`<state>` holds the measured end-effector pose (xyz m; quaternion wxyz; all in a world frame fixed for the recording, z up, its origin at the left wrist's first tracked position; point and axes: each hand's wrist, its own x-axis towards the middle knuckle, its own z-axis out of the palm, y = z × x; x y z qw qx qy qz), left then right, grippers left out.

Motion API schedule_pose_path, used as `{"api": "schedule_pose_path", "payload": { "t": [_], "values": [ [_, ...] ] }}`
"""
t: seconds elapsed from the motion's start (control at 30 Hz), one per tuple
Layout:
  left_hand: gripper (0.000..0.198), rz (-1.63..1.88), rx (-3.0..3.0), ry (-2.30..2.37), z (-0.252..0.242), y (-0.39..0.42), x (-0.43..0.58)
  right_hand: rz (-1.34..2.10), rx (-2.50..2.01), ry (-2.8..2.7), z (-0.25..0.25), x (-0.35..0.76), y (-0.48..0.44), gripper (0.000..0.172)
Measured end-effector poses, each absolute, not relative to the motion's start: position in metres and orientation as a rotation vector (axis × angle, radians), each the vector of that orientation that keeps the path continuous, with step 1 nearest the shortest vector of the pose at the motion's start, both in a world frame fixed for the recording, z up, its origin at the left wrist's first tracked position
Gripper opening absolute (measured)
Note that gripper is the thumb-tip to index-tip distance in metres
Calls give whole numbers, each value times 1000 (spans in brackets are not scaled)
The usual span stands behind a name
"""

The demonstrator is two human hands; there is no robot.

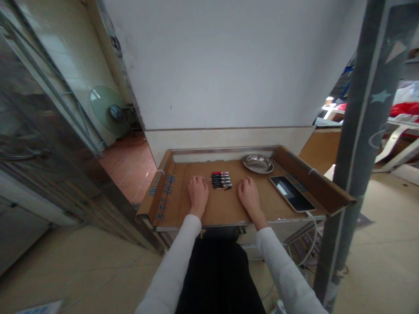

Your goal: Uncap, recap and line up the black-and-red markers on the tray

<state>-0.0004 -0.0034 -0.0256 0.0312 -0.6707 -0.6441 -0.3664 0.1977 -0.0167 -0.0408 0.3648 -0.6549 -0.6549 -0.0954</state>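
Palm down on a cardboard-lined table, my left hand lies to the left of a short row of markers. Its fingers look relaxed and slightly bent, with nothing visible in them. My right hand rests on the cardboard on the other side of the markers, also loosely laid out and holding nothing that I can see. The markers lie side by side, one with a red end at the far side and several black ones nearer me. Neither hand touches them.
A shiny round metal dish stands at the back right. In front of it lies a smartphone-like device with a white cable hanging over the edge. Raised cardboard sides flank the table; a metal post stands right.
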Motion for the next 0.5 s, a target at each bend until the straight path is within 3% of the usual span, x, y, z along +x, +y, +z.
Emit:
{"api": "schedule_pose_path", "payload": {
  "t": [0.13, 0.5],
  "values": [
    [18, -1092, -1825, -2203, -28, -4, -7, -320, -1774, -1655, -50, 199, -14, 26],
    [18, -1067, -1956, -2148, -31, -3, -5, -380, -1881, -1742, -48, 195, -15, 21]
  ]
}}
